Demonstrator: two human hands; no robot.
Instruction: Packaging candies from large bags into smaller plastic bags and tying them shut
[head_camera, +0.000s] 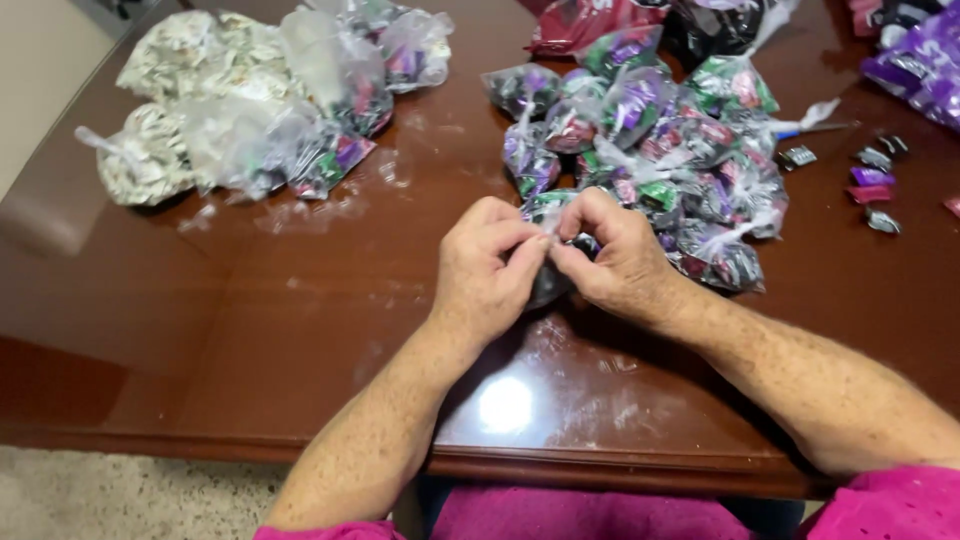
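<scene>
Both hands meeting mid-tabletop (250, 330). Left hand (487, 265) and right hand (615, 258) pinched together on the neck of a small clear bag of wrapped candy (548, 285); grip of each clamped on the twisted plastic, fingertips touching. Bag body mostly hidden under the palms, resting on the wood just in front of the heap.

Looks done: heap of tied candy bags (650, 150) just behind the hands, tails knotted. Second cluster of bags (250, 110) far left, some holding pale contents, also closed as far as visible.

Looks left: loose wrapped candies (872, 180) at right, well apart from the hands, plus purple packaging (920, 60) at the top right corner. Judging by that, well along, not finished; current bag not yet visibly knotted.
</scene>
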